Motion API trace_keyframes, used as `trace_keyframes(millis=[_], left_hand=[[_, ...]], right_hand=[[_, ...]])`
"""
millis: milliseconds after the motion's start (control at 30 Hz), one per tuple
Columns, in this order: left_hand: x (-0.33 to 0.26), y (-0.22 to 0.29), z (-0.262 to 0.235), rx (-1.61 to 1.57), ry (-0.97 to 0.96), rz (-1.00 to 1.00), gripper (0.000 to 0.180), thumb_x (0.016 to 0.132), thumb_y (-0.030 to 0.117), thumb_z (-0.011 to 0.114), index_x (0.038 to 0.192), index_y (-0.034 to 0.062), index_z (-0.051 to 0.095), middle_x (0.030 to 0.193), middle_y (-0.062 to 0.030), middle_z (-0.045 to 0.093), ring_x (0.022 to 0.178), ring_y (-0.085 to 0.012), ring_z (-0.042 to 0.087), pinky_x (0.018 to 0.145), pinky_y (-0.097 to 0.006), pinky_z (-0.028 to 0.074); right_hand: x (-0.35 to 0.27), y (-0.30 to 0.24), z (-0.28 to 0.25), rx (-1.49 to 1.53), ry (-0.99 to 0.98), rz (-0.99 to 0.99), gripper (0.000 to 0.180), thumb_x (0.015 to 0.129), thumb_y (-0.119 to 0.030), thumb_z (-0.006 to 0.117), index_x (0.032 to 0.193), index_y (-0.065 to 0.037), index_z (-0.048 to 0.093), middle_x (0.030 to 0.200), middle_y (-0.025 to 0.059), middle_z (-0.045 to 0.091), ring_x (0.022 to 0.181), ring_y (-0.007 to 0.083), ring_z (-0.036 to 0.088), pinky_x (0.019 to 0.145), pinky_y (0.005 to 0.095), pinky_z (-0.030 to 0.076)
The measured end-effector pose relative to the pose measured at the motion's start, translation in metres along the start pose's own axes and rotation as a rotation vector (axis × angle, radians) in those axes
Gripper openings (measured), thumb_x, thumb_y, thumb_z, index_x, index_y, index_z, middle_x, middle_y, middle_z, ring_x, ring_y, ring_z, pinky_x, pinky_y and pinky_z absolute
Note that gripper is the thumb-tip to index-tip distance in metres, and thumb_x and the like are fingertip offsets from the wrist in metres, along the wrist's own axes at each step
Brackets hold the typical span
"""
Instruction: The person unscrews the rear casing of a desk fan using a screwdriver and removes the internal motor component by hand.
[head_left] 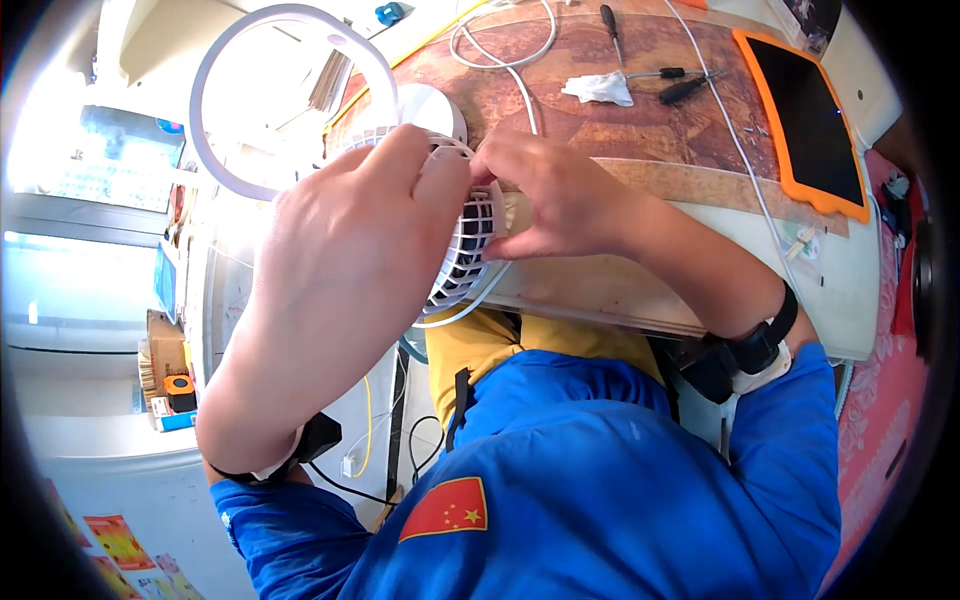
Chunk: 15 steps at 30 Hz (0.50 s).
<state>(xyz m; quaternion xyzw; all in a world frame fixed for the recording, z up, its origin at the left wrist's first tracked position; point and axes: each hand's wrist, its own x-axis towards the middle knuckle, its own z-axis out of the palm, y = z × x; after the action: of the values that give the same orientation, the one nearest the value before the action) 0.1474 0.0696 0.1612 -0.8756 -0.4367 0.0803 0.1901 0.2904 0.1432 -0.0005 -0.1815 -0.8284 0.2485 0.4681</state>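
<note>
A white fan with a round grille and dark parts behind its slats is tilted at the table's near edge. Over its upper left side lies my left hand, back of the hand up, fingers bent round the top rim; the fingertips are partly hidden. My right hand grips the grille's right edge, with the thumb low on the rim and the fingers curled at the top. Between the two hands the fingers nearly meet. A white cable loops under the fan.
Behind the fan stand a large white ring and a round white base. Farther back lie screwdrivers, a crumpled white tissue and white cables. At the right is a tablet in an orange case. Wires hang below the table at left.
</note>
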Motion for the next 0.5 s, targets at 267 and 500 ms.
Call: trace_keyframes(millis=[267, 500], left_hand=[[-0.003, 0.013, 0.008, 0.028, 0.088, -0.053, 0.03, 0.08, 0.015, 0.064, 0.107, 0.0027, 0.057, 0.087, -0.0107, 0.058, 0.081, -0.0278, 0.061, 0.069, -0.038, 0.05], [0.005, 0.006, -0.002, 0.02, -0.028, 0.135, 0.011, 0.083, 0.014, 0.061, 0.085, 0.0038, 0.057, 0.078, -0.0086, 0.054, 0.073, -0.0272, 0.06, 0.065, -0.038, 0.048]], right_hand=[[-0.002, -0.005, 0.005, -0.012, 0.012, -0.029, 0.051, 0.059, -0.018, 0.081, 0.1, -0.004, 0.054, 0.1, 0.0134, 0.056, 0.092, 0.0324, 0.059, 0.08, 0.0402, 0.05], [-0.005, -0.008, 0.009, -0.054, 0.022, -0.033, 0.051, 0.06, -0.018, 0.079, 0.101, -0.003, 0.053, 0.1, 0.0136, 0.055, 0.092, 0.0315, 0.059, 0.08, 0.0401, 0.05]])
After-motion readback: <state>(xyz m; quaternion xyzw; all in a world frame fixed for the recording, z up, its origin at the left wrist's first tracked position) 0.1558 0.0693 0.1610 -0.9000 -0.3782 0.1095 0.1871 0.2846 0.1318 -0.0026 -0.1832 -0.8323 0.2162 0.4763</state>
